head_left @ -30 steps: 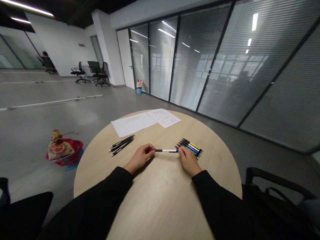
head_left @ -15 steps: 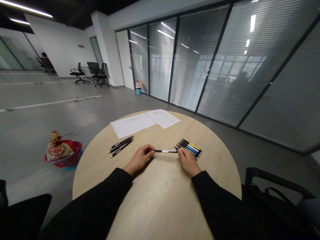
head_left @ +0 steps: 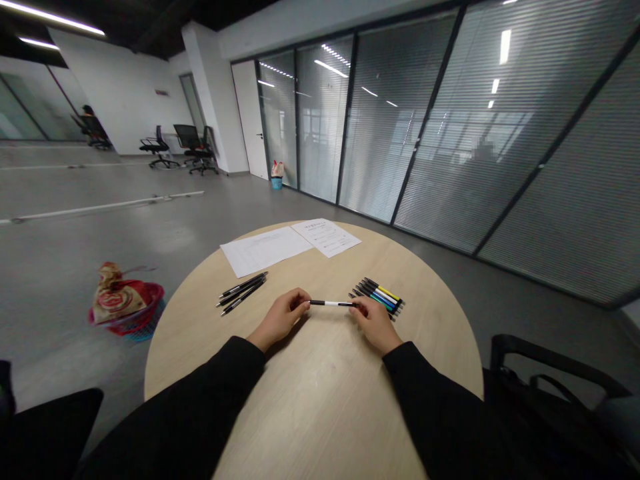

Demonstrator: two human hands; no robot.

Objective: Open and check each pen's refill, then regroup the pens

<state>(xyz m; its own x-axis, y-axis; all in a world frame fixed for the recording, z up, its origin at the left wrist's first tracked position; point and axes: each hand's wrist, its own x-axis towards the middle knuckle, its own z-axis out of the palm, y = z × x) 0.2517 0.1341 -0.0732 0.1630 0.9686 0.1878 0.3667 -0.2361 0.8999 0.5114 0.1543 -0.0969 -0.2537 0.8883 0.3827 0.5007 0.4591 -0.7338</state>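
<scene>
A black and white pen (head_left: pixel 331 303) lies level between my two hands, just above the round wooden table (head_left: pixel 310 413). My left hand (head_left: pixel 281 317) pinches its left end with curled fingers. My right hand (head_left: pixel 374 323) grips the right end. Just right of my right hand lies a row of several pens (head_left: pixel 381 295) with yellow, white, blue and green barrels. Three black pens (head_left: pixel 243 291) lie together on the table to the left of my left hand.
Two printed sheets of paper (head_left: pixel 287 244) lie at the table's far edge. A red basket with a crumpled bag (head_left: pixel 125 304) stands on the floor at left. A dark chair with a bag (head_left: pixel 550 393) sits at right. Glass partitions lie beyond the table.
Both hands have kept hold of the pen. My right hand has shifted slightly leftward, so the visible part of the pen is a little shorter.
</scene>
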